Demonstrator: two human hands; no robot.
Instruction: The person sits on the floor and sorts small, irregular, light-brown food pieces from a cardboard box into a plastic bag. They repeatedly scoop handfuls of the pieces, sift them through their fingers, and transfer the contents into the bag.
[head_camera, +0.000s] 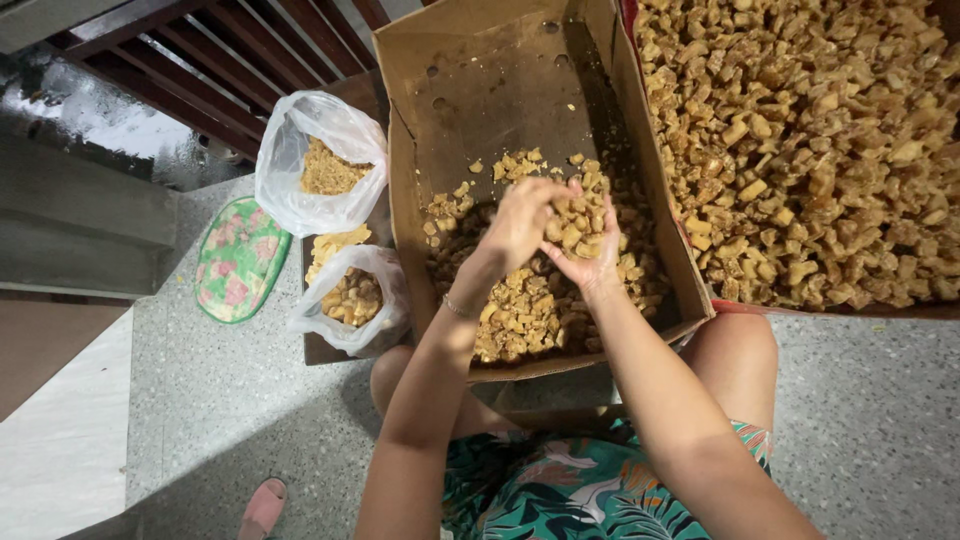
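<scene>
Both hands meet over an open cardboard box that holds a layer of small golden-brown chunks. My right hand is cupped palm-up with several chunks heaped in it. Above it, my left hand curls over the heap, its fingers closed on chunks. A thin bracelet sits on the left wrist.
A larger container full of the same chunks fills the top right. Two clear plastic bags with chunks stand left of the box. A green floral mat lies on the speckled floor. Dark wooden slats are at the top left.
</scene>
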